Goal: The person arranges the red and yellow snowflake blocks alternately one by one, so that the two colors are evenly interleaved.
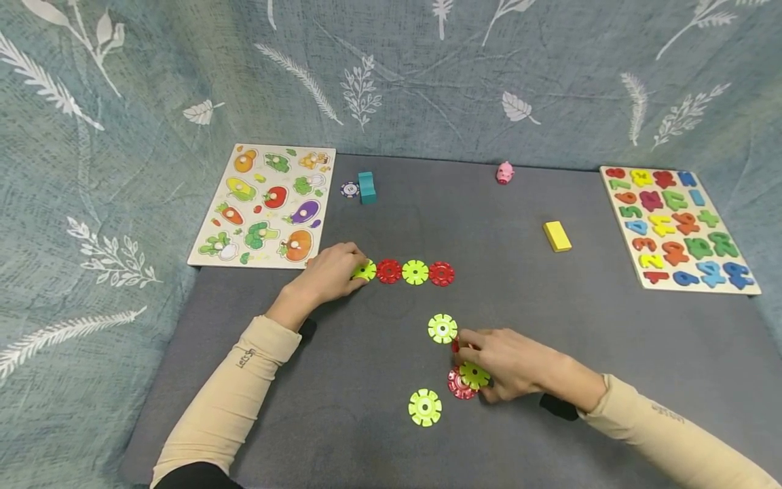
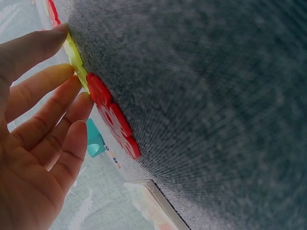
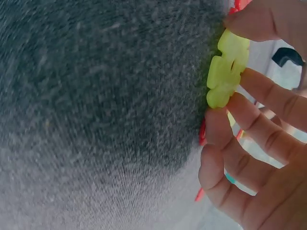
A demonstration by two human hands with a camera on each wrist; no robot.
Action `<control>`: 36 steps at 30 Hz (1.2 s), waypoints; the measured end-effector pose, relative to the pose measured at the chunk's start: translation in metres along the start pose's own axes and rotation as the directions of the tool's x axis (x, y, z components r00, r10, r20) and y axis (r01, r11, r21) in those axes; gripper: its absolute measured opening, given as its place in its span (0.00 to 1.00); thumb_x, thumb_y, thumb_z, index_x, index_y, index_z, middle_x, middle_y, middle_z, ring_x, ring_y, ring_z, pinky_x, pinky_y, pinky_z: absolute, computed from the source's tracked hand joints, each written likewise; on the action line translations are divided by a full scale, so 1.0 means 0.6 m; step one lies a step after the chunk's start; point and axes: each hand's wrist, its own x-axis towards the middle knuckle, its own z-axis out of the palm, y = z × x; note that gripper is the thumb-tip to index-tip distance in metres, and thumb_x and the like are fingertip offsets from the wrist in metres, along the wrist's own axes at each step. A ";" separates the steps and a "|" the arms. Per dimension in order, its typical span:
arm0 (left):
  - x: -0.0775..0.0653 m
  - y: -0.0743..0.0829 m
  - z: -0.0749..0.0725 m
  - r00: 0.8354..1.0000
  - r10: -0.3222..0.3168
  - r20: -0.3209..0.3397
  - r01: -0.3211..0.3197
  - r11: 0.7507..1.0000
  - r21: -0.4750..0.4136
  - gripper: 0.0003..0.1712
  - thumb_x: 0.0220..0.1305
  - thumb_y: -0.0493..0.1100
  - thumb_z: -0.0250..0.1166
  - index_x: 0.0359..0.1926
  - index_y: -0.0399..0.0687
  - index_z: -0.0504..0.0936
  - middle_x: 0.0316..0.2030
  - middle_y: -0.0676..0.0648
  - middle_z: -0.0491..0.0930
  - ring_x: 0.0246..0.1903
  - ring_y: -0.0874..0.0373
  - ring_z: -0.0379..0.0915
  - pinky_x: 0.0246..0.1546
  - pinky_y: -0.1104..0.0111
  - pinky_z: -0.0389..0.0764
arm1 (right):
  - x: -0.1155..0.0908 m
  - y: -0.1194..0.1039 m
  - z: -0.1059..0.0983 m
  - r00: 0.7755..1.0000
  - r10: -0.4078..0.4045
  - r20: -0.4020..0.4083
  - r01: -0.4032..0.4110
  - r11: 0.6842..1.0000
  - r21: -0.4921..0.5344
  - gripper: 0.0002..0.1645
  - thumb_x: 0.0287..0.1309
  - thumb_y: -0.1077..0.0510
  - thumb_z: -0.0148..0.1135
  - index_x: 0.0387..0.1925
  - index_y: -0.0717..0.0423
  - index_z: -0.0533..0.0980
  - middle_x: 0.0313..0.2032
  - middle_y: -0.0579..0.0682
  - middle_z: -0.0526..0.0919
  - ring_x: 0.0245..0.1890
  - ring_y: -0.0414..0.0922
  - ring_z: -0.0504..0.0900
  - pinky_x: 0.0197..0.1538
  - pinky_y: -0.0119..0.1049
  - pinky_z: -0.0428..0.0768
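Row of discs [image 1: 415, 272] on worktop [image 1: 366, 367], long axis left-right. Left hand [image 1: 332, 273] nearer: at row's left part, thumb and fingertips pinching green disc [image 1: 365, 270]. Right hand [image 1: 513, 363] near and right of row, pinching second green disc [image 1: 474, 375], which partly covers red disc [image 1: 455, 385].

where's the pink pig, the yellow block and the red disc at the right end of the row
Pink pig [image 1: 504, 174]: head view, middle of its visible body
Yellow block [image 1: 556, 235]: head view, its top face
Red disc [image 1: 442, 269]: head view, its upper face, near the centre
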 end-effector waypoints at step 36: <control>-0.003 0.002 -0.002 1.000 0.005 -0.002 -0.005 1.000 -0.004 0.19 0.57 0.44 0.70 0.47 0.38 0.85 0.45 0.41 0.82 0.46 0.49 0.78 0.50 0.56 0.79 | 0.066 0.143 -0.067 0.937 0.350 -0.014 -0.348 0.934 0.082 0.31 0.40 0.54 0.74 0.50 0.57 0.79 0.45 0.51 0.80 0.39 0.44 0.79 0.44 0.44 0.81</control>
